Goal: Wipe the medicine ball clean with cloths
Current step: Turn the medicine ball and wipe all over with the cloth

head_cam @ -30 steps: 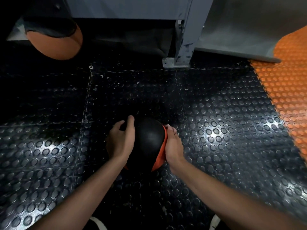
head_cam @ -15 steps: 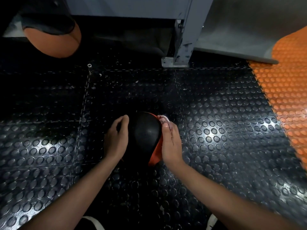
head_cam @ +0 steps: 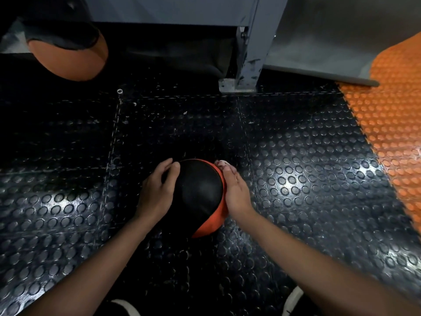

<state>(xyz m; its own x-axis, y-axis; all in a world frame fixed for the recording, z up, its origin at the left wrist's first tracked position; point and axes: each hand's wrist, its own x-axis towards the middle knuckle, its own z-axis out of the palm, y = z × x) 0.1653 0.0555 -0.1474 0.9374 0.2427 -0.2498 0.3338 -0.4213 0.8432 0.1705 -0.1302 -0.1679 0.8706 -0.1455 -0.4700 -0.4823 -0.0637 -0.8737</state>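
A black and orange medicine ball rests on the studded black floor, between my two hands. My left hand is pressed flat against its left side and steadies it. My right hand lies against the orange right side, with a small pale cloth under the fingers; only a bit of the cloth shows past the fingertips at the ball's upper right.
A second orange and black ball lies at the far left under a grey frame. A grey metal post with a bolted foot stands straight ahead. Orange studded matting runs along the right. White shoe tips show at the bottom.
My right hand has slid forward and up along the ball's right side, so the cloth now peeks out at the top. The ball has turned, showing more orange low on the right.
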